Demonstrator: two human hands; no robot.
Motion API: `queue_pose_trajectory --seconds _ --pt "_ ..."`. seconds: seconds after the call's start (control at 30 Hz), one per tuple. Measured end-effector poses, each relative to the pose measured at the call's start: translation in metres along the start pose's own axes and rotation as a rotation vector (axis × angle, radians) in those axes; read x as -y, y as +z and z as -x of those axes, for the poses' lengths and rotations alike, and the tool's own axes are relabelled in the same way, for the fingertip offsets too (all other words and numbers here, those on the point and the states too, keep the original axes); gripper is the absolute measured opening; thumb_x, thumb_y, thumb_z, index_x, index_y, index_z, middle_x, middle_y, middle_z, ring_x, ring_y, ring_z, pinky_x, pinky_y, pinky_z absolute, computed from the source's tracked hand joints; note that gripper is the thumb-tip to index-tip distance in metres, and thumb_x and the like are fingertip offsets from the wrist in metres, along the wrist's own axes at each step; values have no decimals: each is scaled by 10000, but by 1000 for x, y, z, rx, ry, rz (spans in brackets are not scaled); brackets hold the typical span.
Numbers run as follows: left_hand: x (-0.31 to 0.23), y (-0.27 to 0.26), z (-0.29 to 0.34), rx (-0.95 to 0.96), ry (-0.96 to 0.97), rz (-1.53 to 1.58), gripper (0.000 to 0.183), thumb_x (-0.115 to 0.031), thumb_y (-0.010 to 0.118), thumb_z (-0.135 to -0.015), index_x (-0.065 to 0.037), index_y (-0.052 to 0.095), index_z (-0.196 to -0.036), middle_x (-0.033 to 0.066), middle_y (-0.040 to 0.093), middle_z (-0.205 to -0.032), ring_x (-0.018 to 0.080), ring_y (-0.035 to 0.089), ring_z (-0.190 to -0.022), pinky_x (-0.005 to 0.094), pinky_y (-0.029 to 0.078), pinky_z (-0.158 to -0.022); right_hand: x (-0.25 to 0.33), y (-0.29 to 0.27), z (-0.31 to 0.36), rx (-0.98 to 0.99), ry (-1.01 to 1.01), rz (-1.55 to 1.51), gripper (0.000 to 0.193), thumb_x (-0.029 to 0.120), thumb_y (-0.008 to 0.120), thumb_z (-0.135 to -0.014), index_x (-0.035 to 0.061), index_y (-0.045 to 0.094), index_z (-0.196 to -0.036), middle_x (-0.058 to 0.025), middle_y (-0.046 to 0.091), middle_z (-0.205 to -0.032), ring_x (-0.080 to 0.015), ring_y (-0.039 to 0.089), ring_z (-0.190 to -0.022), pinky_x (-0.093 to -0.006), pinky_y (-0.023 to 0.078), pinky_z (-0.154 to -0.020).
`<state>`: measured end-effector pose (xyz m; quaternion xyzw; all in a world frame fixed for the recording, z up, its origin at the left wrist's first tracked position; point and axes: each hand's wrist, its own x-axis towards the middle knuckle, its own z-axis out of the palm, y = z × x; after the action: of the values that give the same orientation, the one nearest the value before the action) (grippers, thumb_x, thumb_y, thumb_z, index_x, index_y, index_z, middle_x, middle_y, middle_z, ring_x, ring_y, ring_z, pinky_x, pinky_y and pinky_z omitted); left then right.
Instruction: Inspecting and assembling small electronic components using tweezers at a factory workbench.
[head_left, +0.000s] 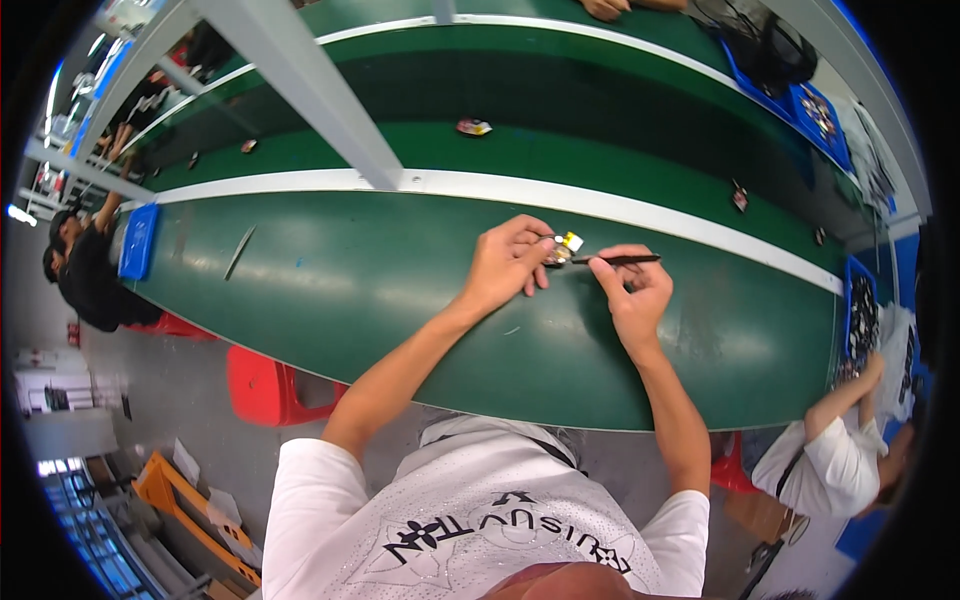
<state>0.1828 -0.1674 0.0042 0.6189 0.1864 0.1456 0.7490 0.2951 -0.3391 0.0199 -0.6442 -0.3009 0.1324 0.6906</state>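
One blurry part (562, 254), left hand (507, 261) partly covering

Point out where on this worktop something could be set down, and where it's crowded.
The green worktop looks bare between the thin strip and the left hand, and between the right hand and the right-end blue bin. It is crowded between the hands, with the small part and dark tool.

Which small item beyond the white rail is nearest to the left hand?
The red-and-yellow item, almost straight ahead of the left hand; items on its left and right lie farther away.
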Motion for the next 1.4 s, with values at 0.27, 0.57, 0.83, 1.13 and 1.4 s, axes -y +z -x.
queue_pose_trajectory --seconds 0.27,0.57,0.83,1.13,1.4 --pt "-6 17 4 -50 51 -134 165 -53 620 -1000 72 620 -1109 108 691 -847 123 663 -594 231 474 -436 -10 -7 -1 0 -41 79 123 -5 797 -857 -20 708 -941 49 580 -649 4 412 -521 -196 295 -489" --pt "-4 23 7 -82 77 -191 170 -64 632 -998 63 629 -1111 81 689 -779 98 647 -590 226 470 -441 -12 -9 0 1 -35 174 130 21 812 -847 -10 717 -929 74 479 -554 3 362 -488 -213 250 -467" --pt "-2 27 6 -84 111 -212 171 -52 639 -996 58 634 -1127 81 694 -788 91 642 -599 222 474 -453 -15 -13 -2 10 65 40 117 11 795 -866 -17 707 -938 43 598 -669 9 385 -523 -194 267 -472" --pt "-1 29 7 -62 170 -241 172 -36 640 -992 58 638 -1137 86 699 -799 87 646 -611 221 479 -466 1 -16 -6 45 300 -126 124 -25 752 -894 -50 679 -990 -119 741 -891 -99 703 -795 -183 515 -636" --pt "9 29 6 -131 484 -453 157 4 669 -951 53 667 -1100 107 715 -853 123 678 -622 234 503 -478 3 -21 -8 59 402 -187 127 13 746 -902 -31 691 -1008 -128 759 -891 -55 629 -642 -173 424 -508"
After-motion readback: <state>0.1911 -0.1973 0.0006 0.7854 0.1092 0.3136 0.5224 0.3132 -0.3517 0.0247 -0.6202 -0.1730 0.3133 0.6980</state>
